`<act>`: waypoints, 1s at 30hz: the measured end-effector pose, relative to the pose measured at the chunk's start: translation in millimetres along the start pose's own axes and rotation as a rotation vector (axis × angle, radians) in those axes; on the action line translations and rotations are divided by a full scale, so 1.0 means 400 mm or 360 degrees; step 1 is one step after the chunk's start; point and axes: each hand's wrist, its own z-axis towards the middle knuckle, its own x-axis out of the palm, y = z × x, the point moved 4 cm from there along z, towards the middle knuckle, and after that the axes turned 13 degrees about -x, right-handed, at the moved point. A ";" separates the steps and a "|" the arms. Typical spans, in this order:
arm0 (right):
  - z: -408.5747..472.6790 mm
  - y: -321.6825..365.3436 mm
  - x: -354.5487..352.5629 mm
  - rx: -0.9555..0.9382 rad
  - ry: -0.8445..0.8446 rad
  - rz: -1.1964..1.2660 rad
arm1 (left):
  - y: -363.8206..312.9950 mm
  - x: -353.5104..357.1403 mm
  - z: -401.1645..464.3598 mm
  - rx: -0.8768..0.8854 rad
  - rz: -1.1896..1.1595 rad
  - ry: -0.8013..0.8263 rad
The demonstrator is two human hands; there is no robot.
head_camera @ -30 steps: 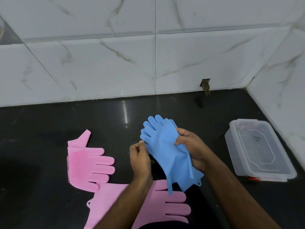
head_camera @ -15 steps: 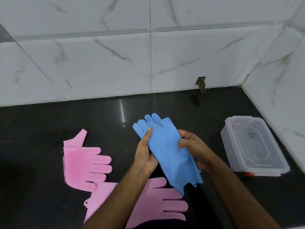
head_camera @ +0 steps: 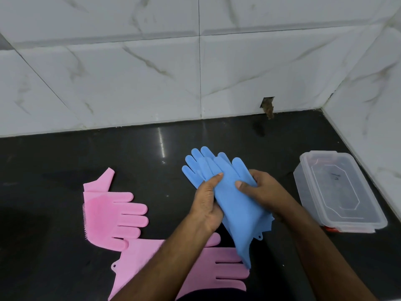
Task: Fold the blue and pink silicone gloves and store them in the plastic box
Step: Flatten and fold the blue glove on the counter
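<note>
The blue gloves (head_camera: 230, 192) are held stacked above the black counter, fingers pointing up and away, cuffs hanging down. My left hand (head_camera: 207, 203) grips their left edge with the thumb on top. My right hand (head_camera: 260, 190) pinches their right edge. One pink glove (head_camera: 110, 210) lies flat at the left with its bristled palm up. A second pink glove (head_camera: 217, 270) lies nearer me, partly hidden under my left forearm. The clear plastic box (head_camera: 338, 192) stands at the right with its lid on.
The black counter (head_camera: 65, 153) ends at a white marble-tile wall behind and another on the right, close beside the box. A small hole (head_camera: 268, 104) breaks the back wall at the counter line.
My left hand went from a pinch at the glove's edge to a full grip on the blue gloves. The gloves' fingers have spread, showing two layers. The view shifted slightly.
</note>
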 end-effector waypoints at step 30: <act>0.064 -0.028 -0.046 0.0309 0.0727 -0.0762 | -0.021 -0.046 0.055 0.0146 0.0380 -0.0294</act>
